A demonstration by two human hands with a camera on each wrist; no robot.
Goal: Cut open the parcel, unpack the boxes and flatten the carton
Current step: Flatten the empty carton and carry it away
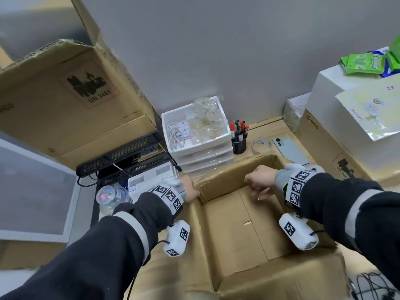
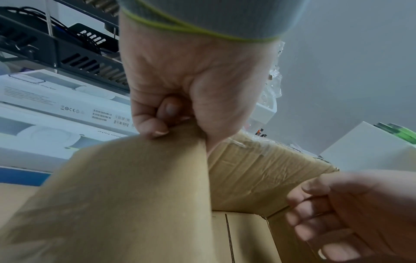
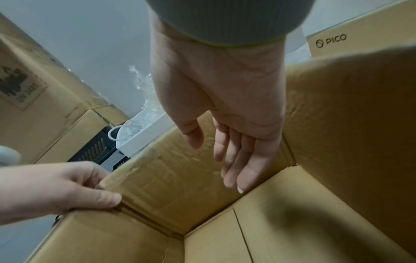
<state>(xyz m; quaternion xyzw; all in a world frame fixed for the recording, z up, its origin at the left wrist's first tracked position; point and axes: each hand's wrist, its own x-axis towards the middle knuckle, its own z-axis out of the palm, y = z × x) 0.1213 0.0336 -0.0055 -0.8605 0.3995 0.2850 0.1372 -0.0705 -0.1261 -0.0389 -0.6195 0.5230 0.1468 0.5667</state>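
The brown carton (image 1: 229, 234) stands open in front of me, and its inside shows only bare cardboard. My left hand (image 1: 190, 189) grips the carton's far-left corner; in the left wrist view its fingers (image 2: 157, 128) pinch the top edge of the left flap (image 2: 126, 186). The far wall (image 3: 180, 169) carries clear tape. My right hand (image 1: 257, 185) hovers inside the carton near the far wall, fingers (image 3: 234, 160) relaxed and pointing down, holding nothing. White Motion Tracker boxes (image 2: 56, 106) lie stacked left of the carton.
A large UN 3481 carton (image 1: 71, 100) stands at the left above a black rack (image 1: 121, 156). Behind the carton are a white drawer unit (image 1: 199, 135), a pen cup (image 1: 239, 144) and a phone (image 1: 290, 148). A PICO carton (image 1: 329, 148) with a white box (image 1: 337, 87) on it sits right.
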